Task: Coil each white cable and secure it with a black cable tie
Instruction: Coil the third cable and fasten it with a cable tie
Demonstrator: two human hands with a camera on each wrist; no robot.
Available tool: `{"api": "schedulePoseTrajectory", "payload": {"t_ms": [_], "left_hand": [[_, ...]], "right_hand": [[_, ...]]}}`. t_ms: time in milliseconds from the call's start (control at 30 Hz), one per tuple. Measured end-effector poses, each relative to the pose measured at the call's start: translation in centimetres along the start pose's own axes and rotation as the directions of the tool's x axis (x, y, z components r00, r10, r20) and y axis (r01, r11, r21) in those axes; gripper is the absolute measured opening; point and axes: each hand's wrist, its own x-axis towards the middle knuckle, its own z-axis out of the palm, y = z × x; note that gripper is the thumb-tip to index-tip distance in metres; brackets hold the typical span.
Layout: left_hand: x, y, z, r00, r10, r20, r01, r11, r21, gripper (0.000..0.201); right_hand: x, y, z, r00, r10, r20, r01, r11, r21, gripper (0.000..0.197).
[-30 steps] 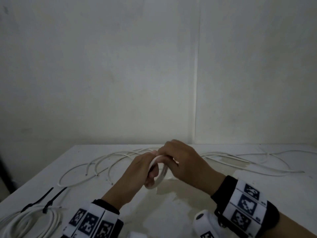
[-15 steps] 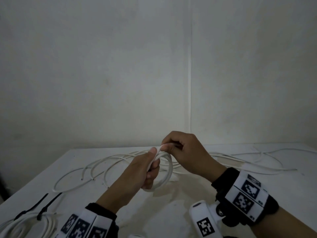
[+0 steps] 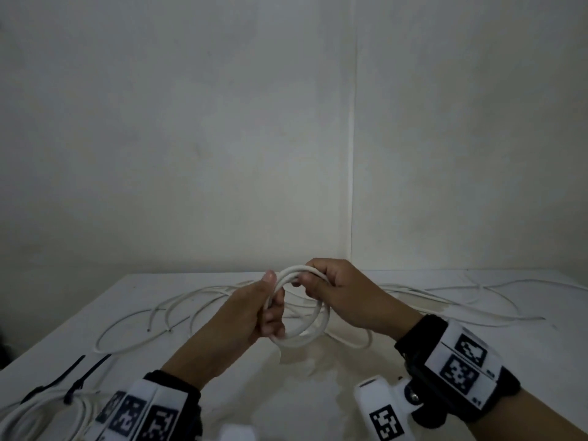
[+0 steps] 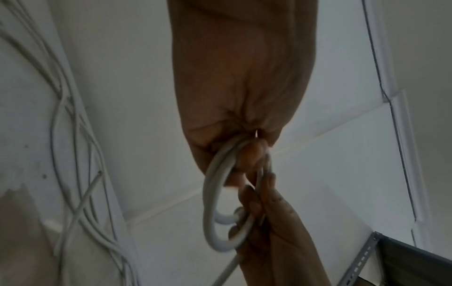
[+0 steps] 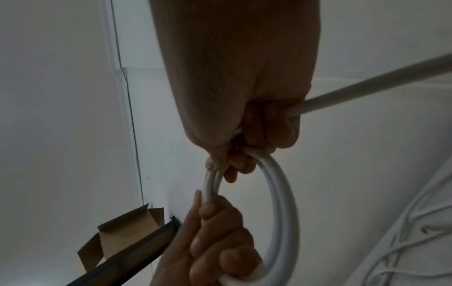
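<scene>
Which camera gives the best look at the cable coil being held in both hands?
The right wrist view: the coil shows large as an open ring of doubled strands, with its tail running off right. The head view shows the coil whole but small between the left hand and right hand. The left wrist view shows it edge-on and blurred.
</scene>
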Motion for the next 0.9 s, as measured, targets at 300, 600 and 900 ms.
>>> {"api": "schedulePoseTrajectory", "payload": {"t_ms": [300,600,900], "left_hand": [[-0.5,0.0,1.4,0.997,-0.021,-0.077,0.011,0.992,-0.129,0.04],[-0.3,0.0,0.9,0.989,-0.063,-0.131,0.023,0.956,-0.292,0.042],[-0.3,-0.1,0.1,0.996,-0.069,-0.055,0.055,0.974,-0.219,0.045]], "right_hand": [[0.1,-0.1,0.3,0.998,-0.018,-0.064,0.026,0.992,0.123,0.03],[-0.9,0.5,-0.2,0.995,-0.05,0.084,0.038,0.99,0.134,0.016],[-0.6,-0.3,-0.7,0.997,-0.06,0.057,0.063,0.997,-0.036,0.019]]}}
